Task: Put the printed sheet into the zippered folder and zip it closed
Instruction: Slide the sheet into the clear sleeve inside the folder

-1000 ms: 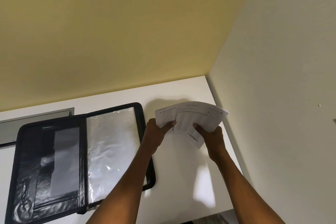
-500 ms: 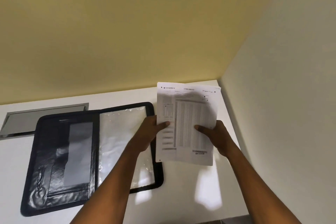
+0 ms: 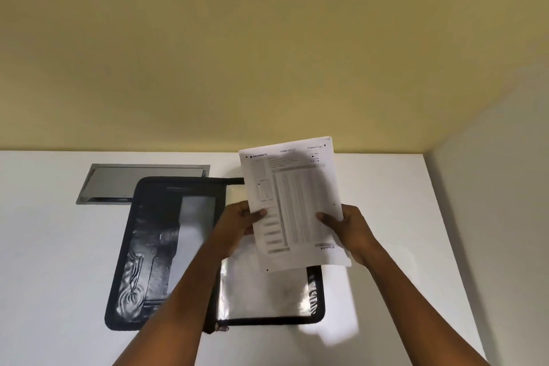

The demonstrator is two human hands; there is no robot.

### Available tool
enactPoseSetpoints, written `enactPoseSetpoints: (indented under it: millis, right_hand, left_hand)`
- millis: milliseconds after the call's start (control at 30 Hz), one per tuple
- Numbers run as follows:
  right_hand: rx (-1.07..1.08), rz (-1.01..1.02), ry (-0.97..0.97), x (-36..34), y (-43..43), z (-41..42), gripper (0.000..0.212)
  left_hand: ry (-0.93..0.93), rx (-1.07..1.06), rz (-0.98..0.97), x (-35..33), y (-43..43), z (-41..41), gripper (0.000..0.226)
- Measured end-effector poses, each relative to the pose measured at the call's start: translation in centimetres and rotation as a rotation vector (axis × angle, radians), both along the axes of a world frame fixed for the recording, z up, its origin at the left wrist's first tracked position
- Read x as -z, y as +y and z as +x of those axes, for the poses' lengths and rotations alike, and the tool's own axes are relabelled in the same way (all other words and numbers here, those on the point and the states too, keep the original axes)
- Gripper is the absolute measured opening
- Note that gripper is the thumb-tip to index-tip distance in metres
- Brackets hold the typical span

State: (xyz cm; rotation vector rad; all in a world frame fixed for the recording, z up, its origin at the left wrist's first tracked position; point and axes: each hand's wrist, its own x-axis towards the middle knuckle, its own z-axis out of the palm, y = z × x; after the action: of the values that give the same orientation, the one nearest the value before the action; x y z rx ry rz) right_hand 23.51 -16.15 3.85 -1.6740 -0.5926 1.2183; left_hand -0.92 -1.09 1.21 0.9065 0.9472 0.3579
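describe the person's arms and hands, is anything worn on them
Both arms are bare up to the frame edge: no sleeves show. The left hand and right hand are bare too, with no gloves, watch or wristband. No ring shows on the visible fingers; the rest are hidden behind the sheet.

Only the person's arms show. The left forearm (image 3: 184, 300) and the right forearm (image 3: 416, 300) are bare along all that is in view, long and slim. The left hand (image 3: 237, 226) and the right hand (image 3: 353, 232) are bare too. The fingers (image 3: 326, 218) are slightly blurred, so nails and finer detail cannot be made out.
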Motion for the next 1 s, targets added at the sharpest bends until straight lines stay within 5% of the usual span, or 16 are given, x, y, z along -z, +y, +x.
enactPoseSetpoints:
  millis: [133, 233, 333, 433, 567, 1000]
  right_hand:
    - [0.062, 0.008, -0.136, 0.8, 2.1, -1.1, 0.009]
    - [0.107, 0.036, -0.205, 1.4, 3.4, -1.0, 0.012]
    - [0.081, 0.097, -0.278, 1.6, 4.2, -0.6, 0.024]
    - [0.074, 0.132, -0.265, 1.5, 4.7, -0.6, 0.031]
    - [0.142, 0.099, -0.130, 1.6, 4.4, -0.1, 0.008]
    - [0.219, 0.107, -0.018, 2.1, 4.2, 0.8, 0.022]
  left_hand:
    - [0.063, -0.121, 0.057, 0.7, 3.9, -1.3, 0.022]
    - [0.299, -0.166, 0.248, 2.0, 6.5, -1.4, 0.016]
    - [0.683, 0.028, 0.655, 3.2, 8.1, -0.8, 0.015]
    - [0.797, 0.274, 0.784, 4.2, 9.4, -0.1, 0.025]
    - [0.995, 0.527, 0.996, 5.5, 10.7, 0.4, 0.051]
    - [0.953, 0.520, 1.077, 7.0, 11.4, 0.1, 0.044]
